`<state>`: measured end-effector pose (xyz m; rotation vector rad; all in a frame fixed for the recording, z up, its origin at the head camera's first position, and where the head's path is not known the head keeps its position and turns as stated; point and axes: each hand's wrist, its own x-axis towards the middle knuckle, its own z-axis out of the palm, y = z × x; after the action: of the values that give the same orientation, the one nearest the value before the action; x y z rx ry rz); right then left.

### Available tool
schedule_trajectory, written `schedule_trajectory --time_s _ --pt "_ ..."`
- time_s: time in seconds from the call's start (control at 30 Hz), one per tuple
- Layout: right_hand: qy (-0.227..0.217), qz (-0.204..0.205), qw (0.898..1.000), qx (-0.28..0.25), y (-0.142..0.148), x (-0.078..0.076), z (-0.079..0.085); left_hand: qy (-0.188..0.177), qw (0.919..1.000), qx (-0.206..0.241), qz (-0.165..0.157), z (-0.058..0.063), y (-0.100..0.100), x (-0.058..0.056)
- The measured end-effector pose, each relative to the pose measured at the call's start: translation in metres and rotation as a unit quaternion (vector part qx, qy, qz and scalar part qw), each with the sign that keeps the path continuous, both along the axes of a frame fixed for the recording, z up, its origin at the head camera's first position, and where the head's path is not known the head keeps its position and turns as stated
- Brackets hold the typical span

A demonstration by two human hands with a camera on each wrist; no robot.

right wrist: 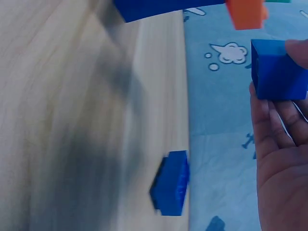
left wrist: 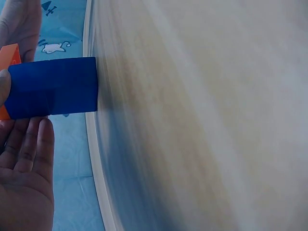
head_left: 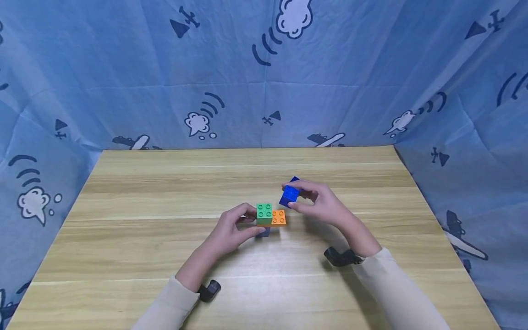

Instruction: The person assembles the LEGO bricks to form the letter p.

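Note:
My left hand (head_left: 228, 231) grips a stack of toy building blocks between thumb and fingers. On top sits a green block (head_left: 264, 211), over part of an orange block (head_left: 279, 219) whose studs show on the right. Beneath the orange one is a blue column (left wrist: 53, 89), its lower end close over the tabletop. With thumb and fingertips, my right hand (head_left: 321, 202) pinches a blue block (right wrist: 280, 72), held tilted just behind and right of the stack. Another blue block (right wrist: 173, 184) lies on the table beyond that hand, mostly covered by it in the head view.
The wooden table (head_left: 165, 188) reaches back to a blue patterned cloth (head_left: 231, 55), which also hangs along both sides. Black wrist devices sit at the left cuff (head_left: 169, 298) and the right cuff (head_left: 377, 263).

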<state>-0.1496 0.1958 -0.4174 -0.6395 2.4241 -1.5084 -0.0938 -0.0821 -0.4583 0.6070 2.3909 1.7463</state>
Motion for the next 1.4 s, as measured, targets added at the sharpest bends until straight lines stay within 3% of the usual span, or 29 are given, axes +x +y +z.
schedule_trajectory --time_s 0.4,1.4 --pt "0.011 0.078 0.997 0.000 -0.002 0.010 0.016 0.002 0.9999 -0.010 0.002 -0.002 -0.001 -0.001" --pt "-0.012 0.124 0.992 0.024 -0.002 0.013 0.028 -0.016 0.9998 -0.015 0.000 -0.001 -0.001 -0.002"
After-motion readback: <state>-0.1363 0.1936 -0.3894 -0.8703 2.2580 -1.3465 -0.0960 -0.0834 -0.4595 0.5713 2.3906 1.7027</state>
